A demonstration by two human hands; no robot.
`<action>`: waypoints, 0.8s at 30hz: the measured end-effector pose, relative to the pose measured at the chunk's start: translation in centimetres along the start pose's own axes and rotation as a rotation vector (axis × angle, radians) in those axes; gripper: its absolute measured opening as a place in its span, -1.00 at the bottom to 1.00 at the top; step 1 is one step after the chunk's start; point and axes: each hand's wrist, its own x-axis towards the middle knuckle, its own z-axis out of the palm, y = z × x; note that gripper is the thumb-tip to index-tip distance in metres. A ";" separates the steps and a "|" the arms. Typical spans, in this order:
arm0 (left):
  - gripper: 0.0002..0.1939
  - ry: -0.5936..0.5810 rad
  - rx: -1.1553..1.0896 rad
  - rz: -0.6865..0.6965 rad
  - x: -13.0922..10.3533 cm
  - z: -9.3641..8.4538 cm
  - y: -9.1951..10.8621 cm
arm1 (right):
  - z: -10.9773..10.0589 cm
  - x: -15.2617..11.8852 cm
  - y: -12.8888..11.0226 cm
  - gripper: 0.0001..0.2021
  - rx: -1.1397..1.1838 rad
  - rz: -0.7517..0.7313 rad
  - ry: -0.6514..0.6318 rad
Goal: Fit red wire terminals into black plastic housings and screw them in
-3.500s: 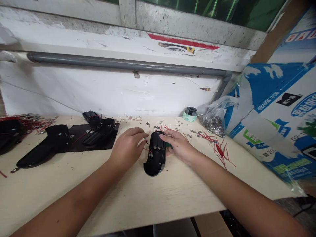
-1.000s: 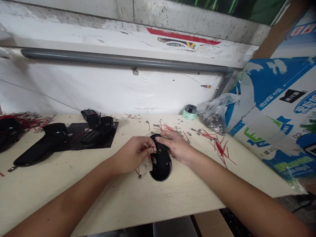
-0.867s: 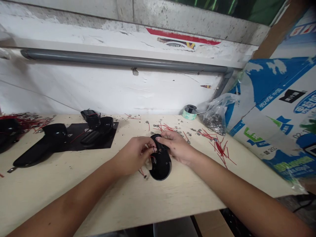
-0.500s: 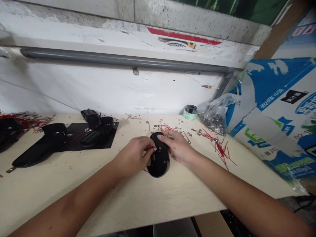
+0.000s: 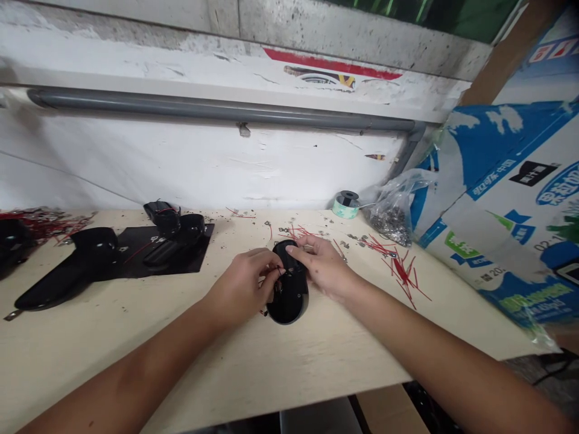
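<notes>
In the middle of the table, a black plastic housing (image 5: 289, 304) lies with its hollow side up, its rounded wide end toward me. My right hand (image 5: 325, 265) grips its far right side, the thumb lying over the edge. My left hand (image 5: 251, 280) is at its left edge, thumb and forefinger pinched on a thin red wire (image 5: 281, 272) inside the shell. A bit of wire and a small dark part show below my left fingers. What the wire joins to is hidden by the hand.
More black housings (image 5: 58, 271) lie at the left, some on a black sheet (image 5: 149, 268). Red wires (image 5: 404, 274) and small metal pieces are scattered beyond and right of my hands. A green-labelled spool (image 5: 346, 205), a plastic bag of metal parts (image 5: 391, 211) and a blue-white carton (image 5: 502, 223) stand at the right.
The whole view has shifted slightly, so things sit a little farther left. Both hands keep their hold on the housing and wire, with only a small movement of the left fingers.
</notes>
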 end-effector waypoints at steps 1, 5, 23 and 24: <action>-0.85 -0.005 0.005 0.011 0.0 0.0 -0.1 | 0.0 0.0 0.0 -0.61 0.004 0.000 0.008; -0.81 -0.043 0.019 0.053 0.1 -0.2 -0.1 | 0.0 0.0 -0.1 -0.63 0.016 0.049 -0.003; -0.74 -0.090 0.142 0.277 0.0 -1.0 -0.1 | 0.1 -0.2 -0.7 -0.69 0.076 0.120 -0.028; -0.73 -0.093 0.145 0.278 0.0 -1.0 0.0 | 0.1 -0.2 -0.5 -0.69 0.072 0.118 -0.035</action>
